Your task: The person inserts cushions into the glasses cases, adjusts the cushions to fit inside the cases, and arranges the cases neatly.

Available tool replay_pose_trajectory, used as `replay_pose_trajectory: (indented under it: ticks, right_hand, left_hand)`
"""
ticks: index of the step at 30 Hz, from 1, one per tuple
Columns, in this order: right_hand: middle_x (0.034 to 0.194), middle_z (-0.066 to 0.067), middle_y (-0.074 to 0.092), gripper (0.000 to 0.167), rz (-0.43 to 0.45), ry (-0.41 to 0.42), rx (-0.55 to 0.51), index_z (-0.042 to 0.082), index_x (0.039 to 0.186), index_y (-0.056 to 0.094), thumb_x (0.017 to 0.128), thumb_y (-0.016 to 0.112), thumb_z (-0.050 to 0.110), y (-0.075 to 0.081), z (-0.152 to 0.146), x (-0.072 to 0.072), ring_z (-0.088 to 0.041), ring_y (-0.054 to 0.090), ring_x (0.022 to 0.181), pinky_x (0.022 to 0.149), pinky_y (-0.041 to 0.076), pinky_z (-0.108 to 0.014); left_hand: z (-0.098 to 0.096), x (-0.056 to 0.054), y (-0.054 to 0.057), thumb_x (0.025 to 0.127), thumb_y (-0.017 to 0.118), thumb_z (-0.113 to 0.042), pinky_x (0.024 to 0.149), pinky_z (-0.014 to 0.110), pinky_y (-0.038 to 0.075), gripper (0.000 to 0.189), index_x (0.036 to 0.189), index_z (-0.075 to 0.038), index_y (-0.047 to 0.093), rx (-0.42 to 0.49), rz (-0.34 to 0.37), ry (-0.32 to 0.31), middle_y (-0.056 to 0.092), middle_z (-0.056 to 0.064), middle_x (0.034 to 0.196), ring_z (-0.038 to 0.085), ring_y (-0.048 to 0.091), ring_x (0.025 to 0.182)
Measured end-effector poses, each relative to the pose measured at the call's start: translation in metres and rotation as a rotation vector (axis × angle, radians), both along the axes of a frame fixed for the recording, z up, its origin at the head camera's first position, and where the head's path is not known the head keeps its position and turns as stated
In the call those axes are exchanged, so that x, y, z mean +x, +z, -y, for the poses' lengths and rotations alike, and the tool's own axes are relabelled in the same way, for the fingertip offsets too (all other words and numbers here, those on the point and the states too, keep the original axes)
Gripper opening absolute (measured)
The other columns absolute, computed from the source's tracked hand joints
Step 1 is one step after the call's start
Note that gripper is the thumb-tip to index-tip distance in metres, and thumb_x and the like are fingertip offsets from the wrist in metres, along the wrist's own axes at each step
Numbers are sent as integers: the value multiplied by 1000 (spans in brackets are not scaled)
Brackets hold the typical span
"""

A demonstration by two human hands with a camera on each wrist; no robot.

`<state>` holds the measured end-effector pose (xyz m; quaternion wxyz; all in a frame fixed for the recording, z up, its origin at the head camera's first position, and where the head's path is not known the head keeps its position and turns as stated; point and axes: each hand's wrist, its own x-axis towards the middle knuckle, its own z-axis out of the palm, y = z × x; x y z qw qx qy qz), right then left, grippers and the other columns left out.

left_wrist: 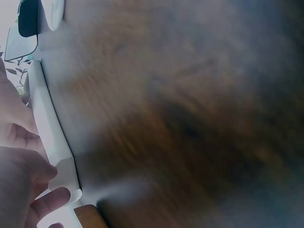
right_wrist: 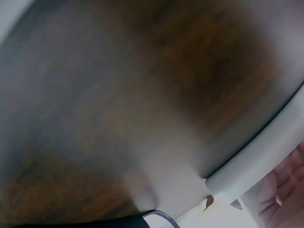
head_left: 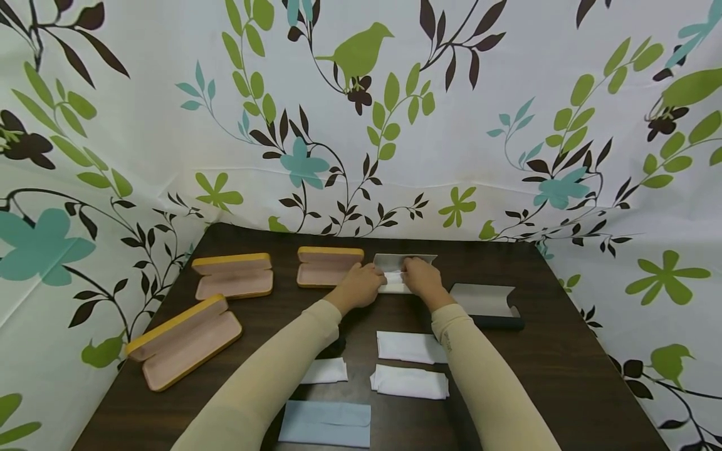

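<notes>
An open grey glasses case (head_left: 410,258) stands at the back of the table with a white folded cloth (head_left: 394,283) lying in it. My left hand (head_left: 363,287) pinches the cloth at the case's left end; its thumb and fingers (left_wrist: 50,173) show close by the front edge in the left wrist view. At the other end my right hand (head_left: 424,280) holds the cloth with bent fingers. In the right wrist view the case's pale edge (right_wrist: 259,154) runs beside curled fingers (right_wrist: 280,194). The palm sides stay hidden in the head view.
Three open yellow cases with pink lining (head_left: 186,344) stand to the left and beside the grey one. An open dark case (head_left: 491,307) is at the right. White folded cloths (head_left: 410,381) and a light blue pouch (head_left: 325,424) lie nearer, below the forearms. A patterned curtain hangs behind.
</notes>
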<state>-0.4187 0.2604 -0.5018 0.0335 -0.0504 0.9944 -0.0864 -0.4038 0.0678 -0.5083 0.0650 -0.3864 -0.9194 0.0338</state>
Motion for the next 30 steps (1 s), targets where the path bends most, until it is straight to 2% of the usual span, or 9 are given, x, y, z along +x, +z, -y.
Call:
replay_pose_trajectory:
  ticks: [6,10,15,17,19,21,24,27,30]
  right_hand:
    - [120,-10,69,23,-30,35,63,15,120,74,101,61,17,3,-4,5,-28,66,107,83,56,-51]
    - [108,-8,71,21,-79,34,97,15,114,74,102,57,14,9,-7,8,-26,68,95,76,57,-47]
    - [86,-9,69,14,-366,78,135,9,99,75,99,60,9,18,-14,10,-28,67,75,60,56,-45]
    - [89,-12,69,13,-489,102,144,6,100,75,97,62,6,20,-20,11,-31,66,77,61,56,-46]
    - [101,-15,69,17,-539,118,151,3,109,74,96,63,5,21,-26,12,-35,66,88,69,57,-47]
    - [121,-19,65,29,-480,127,153,1,125,68,97,65,8,22,-31,13,-38,63,107,84,56,-51]
    - [148,-21,50,50,-271,126,149,0,146,51,101,64,18,23,-36,16,-38,49,135,106,44,-57]
    - [157,-20,40,58,-104,117,138,0,153,41,104,60,23,25,-40,19,-37,36,145,114,32,-62]
    - [156,-20,42,56,-78,123,135,0,153,40,104,58,21,27,-43,22,-37,37,145,113,34,-61]
  left_hand:
    - [0,1,0,98,65,-21,85,38,47,26,123,-24,72,23,-22,3,64,-3,131,20,55,118]
    - [-2,1,5,99,64,-21,83,38,48,22,120,-22,72,80,-86,-6,64,-1,127,21,55,113]
    - [-5,-2,13,100,62,-23,76,35,44,17,114,-16,68,118,-232,16,59,2,114,20,53,99]
    - [-7,-4,16,100,60,-25,81,37,44,20,118,-15,65,111,-286,44,57,2,116,20,53,102]
    - [-8,-4,20,100,59,-28,91,43,43,29,126,-15,62,107,-295,76,58,3,127,21,53,113]
    - [-9,-4,22,102,58,-35,102,50,39,40,136,-15,57,83,-264,112,55,3,141,22,50,127]
    - [-10,-3,23,104,53,-46,111,58,31,58,151,-13,46,41,-154,154,48,3,153,22,43,140]
    - [-12,-2,22,105,47,-53,115,59,25,66,156,-11,39,6,-65,174,45,4,156,22,41,142]
    - [-13,-1,22,106,46,-50,117,54,28,65,156,-9,39,14,-32,163,47,5,155,23,44,141]
